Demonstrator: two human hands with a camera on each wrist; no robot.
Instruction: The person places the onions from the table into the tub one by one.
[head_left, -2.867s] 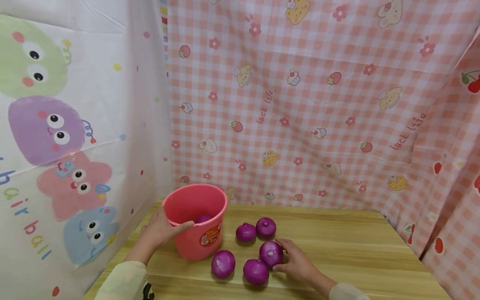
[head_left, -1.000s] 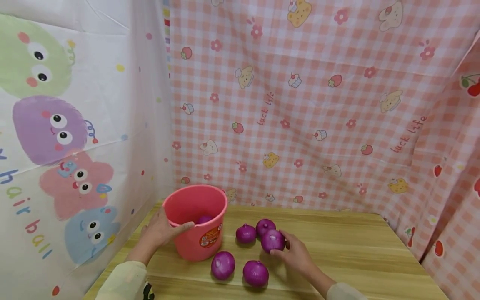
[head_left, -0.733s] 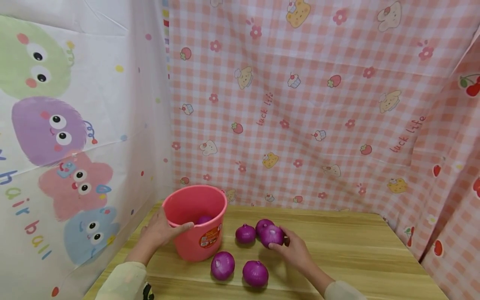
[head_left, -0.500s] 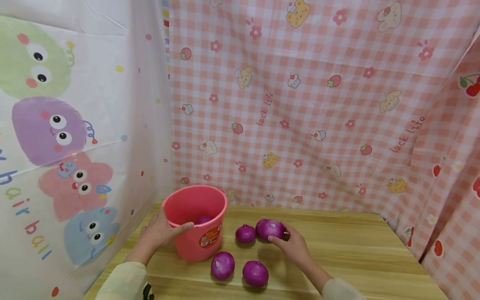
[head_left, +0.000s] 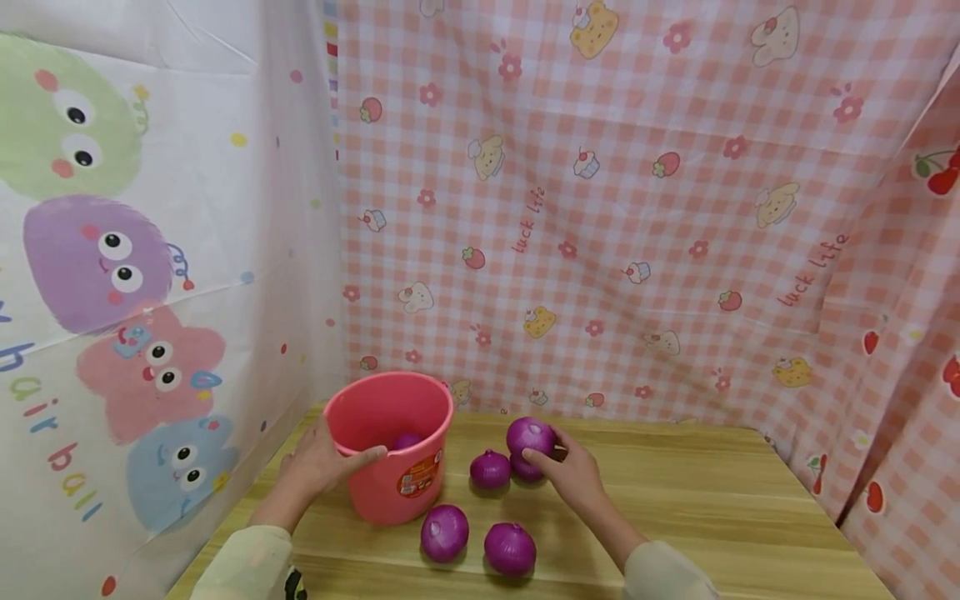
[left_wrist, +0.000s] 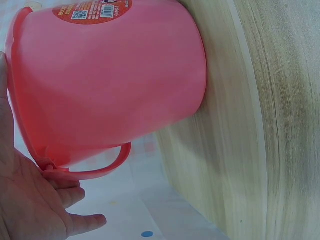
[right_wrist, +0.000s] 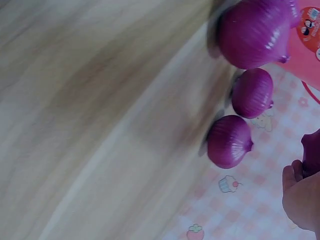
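Observation:
My left hand [head_left: 318, 460] grips the rim of a pink bucket [head_left: 397, 492], thumb along the near rim and fingers outside by the handle [left_wrist: 107, 170]. Part of a red onion [head_left: 407, 441] shows inside the bucket. My right hand [head_left: 576, 477] holds another red onion [head_left: 529, 435] between thumb and fingers, raised off the table. Behind and below it, a partly hidden onion [head_left: 528, 471] sits on the wood, beside a smaller onion [head_left: 490, 470]. Nearer to me lie two more, a left onion [head_left: 444, 533] and a right onion [head_left: 510, 549].
The wooden table [head_left: 675, 492] backs onto a pink checked curtain [head_left: 615, 208]. A white cartoon-printed sheet [head_left: 247, 208] hangs along the left side, close to the bucket. More printed cloth [head_left: 892, 400] hangs at the right.
My right hand has taken hold of an onion beside the front right one, lifted it and carried it away from me, in front of the rear onion. The left hand stays on the bucket.

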